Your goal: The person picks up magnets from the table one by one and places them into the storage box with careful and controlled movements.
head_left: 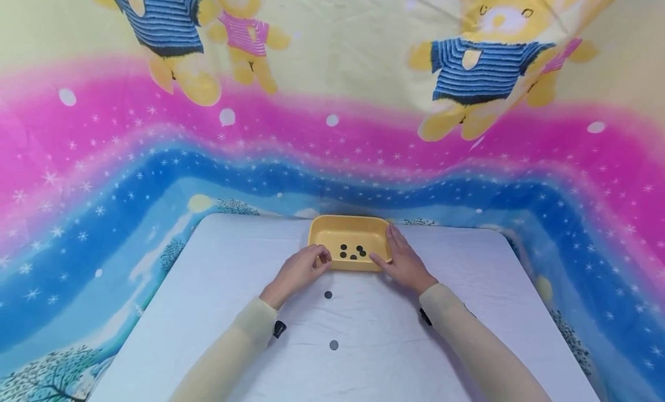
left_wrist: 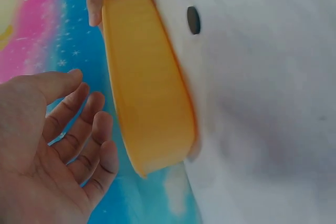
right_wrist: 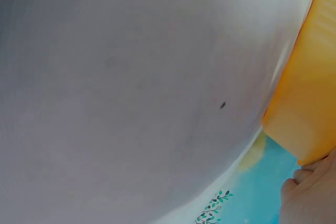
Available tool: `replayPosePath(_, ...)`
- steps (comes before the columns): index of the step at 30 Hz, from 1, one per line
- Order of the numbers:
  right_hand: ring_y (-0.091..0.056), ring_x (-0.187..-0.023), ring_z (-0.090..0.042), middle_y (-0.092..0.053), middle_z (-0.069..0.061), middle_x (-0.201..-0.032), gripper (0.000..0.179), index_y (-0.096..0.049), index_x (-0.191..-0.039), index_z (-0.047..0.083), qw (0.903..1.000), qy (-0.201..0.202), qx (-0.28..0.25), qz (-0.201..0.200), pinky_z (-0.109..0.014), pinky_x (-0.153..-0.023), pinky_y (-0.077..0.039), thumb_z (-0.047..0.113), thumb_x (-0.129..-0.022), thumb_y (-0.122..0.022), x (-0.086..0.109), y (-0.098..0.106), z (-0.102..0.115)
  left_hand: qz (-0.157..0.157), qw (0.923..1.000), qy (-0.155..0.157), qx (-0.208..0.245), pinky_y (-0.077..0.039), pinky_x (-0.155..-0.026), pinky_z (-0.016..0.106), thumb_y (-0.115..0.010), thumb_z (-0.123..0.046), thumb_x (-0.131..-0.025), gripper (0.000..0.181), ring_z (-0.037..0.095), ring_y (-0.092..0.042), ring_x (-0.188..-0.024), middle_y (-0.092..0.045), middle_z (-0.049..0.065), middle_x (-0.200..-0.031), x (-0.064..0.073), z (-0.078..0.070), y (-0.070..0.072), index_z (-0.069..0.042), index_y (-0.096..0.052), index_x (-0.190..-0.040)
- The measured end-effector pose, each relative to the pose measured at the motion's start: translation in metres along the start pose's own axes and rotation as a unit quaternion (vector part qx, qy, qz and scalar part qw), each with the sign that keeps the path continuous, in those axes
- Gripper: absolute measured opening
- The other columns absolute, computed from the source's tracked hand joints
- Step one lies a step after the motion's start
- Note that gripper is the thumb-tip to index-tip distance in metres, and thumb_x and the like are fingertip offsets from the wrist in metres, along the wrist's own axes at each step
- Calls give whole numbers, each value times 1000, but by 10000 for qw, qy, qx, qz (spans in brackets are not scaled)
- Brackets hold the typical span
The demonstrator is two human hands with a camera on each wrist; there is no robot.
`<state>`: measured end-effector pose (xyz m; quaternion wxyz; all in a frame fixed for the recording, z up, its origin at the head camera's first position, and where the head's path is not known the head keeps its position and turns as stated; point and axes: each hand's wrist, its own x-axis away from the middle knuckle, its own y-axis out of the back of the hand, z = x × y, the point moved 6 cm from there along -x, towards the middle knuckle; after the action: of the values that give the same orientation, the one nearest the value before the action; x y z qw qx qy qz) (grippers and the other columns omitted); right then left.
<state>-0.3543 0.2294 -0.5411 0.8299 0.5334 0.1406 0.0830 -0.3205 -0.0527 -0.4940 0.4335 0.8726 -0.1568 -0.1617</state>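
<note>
Head view: left hand (head_left: 301, 268) empty, fingers slack, right hand (head_left: 407, 264) gripping yellow tray (head_left: 350, 226); gathering seems underway, pinching loose disc (head_left: 328, 295) likely next

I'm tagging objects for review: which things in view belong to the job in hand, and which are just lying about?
Seemingly in the job:
yellow bin
dark discs inside it
two loose discs
left hand
right hand, touching the bin

Just surroundings:
patterned backdrop
white table cover
</note>
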Motion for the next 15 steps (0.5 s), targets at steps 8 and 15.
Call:
replayPosePath(8,2,-167,-30,7,-9,-180,107,-6,-170,-1,9999,84,-87,-46,-55,-133,-14,73,-105,-46,0,0,1,160,9998,-114,-69,-56,-82,33,-75,-24,-103,10,15,-68,-96,-70,-7,-104,17,8,-10,-19,-71,-111)
replayPosePath(15,4,-167,-26,10,-6,-180,107,-5,-171,1,10000,26,15,10,-52,-134,-12,77,-104,-41,-1,-1,-2,323,9994,-68,-60,-56,-83,33,-76,-24,-102,11,12,-66,-96,-70,-7,-105,25,19,-24,-21,-71,-111)
